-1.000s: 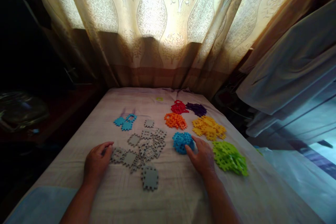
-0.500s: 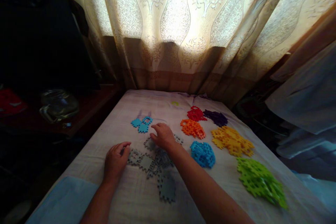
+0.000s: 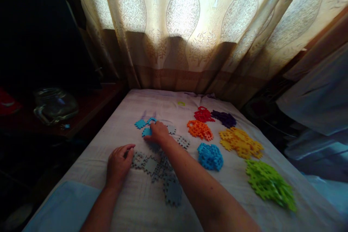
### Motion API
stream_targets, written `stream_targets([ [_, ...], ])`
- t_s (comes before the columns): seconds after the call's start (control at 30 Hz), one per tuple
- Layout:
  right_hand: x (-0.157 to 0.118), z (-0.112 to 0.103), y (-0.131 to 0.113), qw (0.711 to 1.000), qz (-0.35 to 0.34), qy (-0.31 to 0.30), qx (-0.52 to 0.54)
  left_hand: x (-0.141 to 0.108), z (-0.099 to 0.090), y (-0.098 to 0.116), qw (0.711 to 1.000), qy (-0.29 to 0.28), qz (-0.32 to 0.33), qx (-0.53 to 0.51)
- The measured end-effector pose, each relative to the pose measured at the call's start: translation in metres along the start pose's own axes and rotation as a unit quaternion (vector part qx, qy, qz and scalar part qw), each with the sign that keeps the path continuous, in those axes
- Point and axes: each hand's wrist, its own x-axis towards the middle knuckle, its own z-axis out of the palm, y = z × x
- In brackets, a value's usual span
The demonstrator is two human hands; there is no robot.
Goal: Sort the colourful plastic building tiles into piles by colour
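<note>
Hands [image 3: 159, 133] closer together, pale sheet [image 3: 146, 208], patterned curtain [image 3: 182, 56]

- R hand [image 3: 159, 133] at small blue pcs [image 3: 146, 132], fingertips down, grip unclear
- L hand [image 3: 119, 163] rests on cloth [image 3: 233, 177], loosely curled, near grey pcs [image 3: 150, 165]
- R side: bigger blue pile [image 3: 210, 157], w/ orange pile [image 3: 199, 129], red pile [image 3: 203, 114], purple pile [image 3: 223, 119], yellow pile [image 3: 240, 142] & green pile [image 3: 270, 185]
- Backlit patterned curtain [image 3: 182, 14] behind
</note>
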Motion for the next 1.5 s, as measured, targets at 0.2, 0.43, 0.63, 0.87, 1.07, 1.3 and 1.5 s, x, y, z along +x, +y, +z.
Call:
stream_targets([
  [0.2, -0.032, -0.008, 0.012, 0.997, 0.011, 0.053, 0.051, 0.002, -0.001, -0.001, 1.0, -0.001, 0.004, -0.001],
  [0.43, -0.132, -0.024, 0.099, 0.95, 0.117, 0.212, 0.198, 0.003, 0.0, -0.004, 1.0, -0.001, 0.005, 0.005],
  [0.63, -0.195, -0.016, 0.189, 0.904, 0.262, 0.276, 0.195, 0.003, -0.001, -0.001, 1.0, -0.004, 0.012, 0.022],
  [0.87, -0.193, -0.014, 0.198, 0.881, 0.275, 0.272, 0.272, 0.004, -0.001, -0.002, 0.999, -0.016, 0.006, 0.034],
  [1.07, -0.193, -0.005, 0.203, 0.879, 0.296, 0.286, 0.24, 0.004, -0.001, -0.004, 1.0, -0.011, 0.006, 0.025],
  [1.3, -0.202, 0.001, 0.212, 0.903, 0.307, 0.245, 0.173, 0.003, -0.001, -0.001, 1.0, -0.013, 0.003, 0.027],
  [1.5, -0.191, -0.014, 0.203, 0.91, 0.295, 0.258, 0.134, 0.002, -0.001, 0.001, 1.0, -0.013, 0.002, 0.015],
])
